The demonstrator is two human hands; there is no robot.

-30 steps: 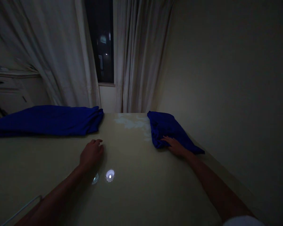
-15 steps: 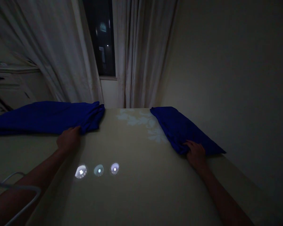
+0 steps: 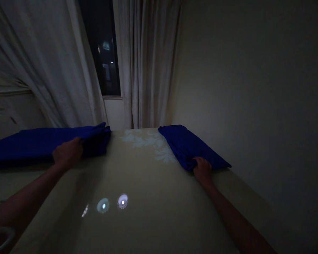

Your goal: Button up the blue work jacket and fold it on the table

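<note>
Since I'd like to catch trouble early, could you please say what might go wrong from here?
The left hand holds the left blue cloth only by its near side, so it might slip free. The right hand grips the right blue cloth beside a bunched patch, which could crease. The tabletop looks glossy, so either cloth might slide.
</note>
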